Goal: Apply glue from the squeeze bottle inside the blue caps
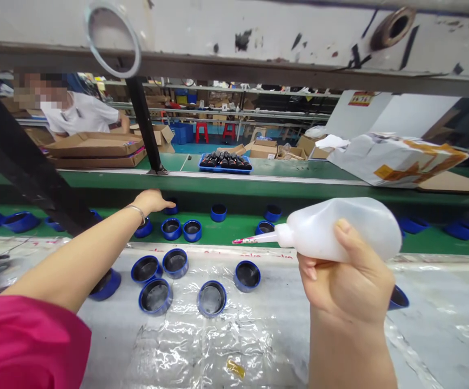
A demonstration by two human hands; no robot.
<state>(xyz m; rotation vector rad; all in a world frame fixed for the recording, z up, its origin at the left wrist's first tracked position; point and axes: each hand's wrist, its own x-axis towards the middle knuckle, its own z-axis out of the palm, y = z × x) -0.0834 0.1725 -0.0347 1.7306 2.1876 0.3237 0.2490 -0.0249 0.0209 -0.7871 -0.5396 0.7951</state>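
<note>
The person's right hand (346, 275) grips a translucent plastic squeeze bottle (340, 232), its fingers closed around the body and the thumb on top. The thin, red-tipped nozzle points left. Whether the bottle holds liquid is hard to make out. The left hand (153, 201) reaches forward, seemingly empty; its fingers are foreshortened, so their curl cannot be told. It is near a blue cup (172, 209) on a green conveyor belt (234, 229). More blue cups (155, 296) with dark insides sit on crinkled clear plastic sheeting (226, 340). The left forearm (76, 265) partly hides one cup, and the right wrist (350, 346) another. A black strut (35, 156) crosses the view. Beyond stand a blue tray (225, 170) of dark items, cardboard boxes (94, 145), and a co-worker (78, 112) in white.
</note>
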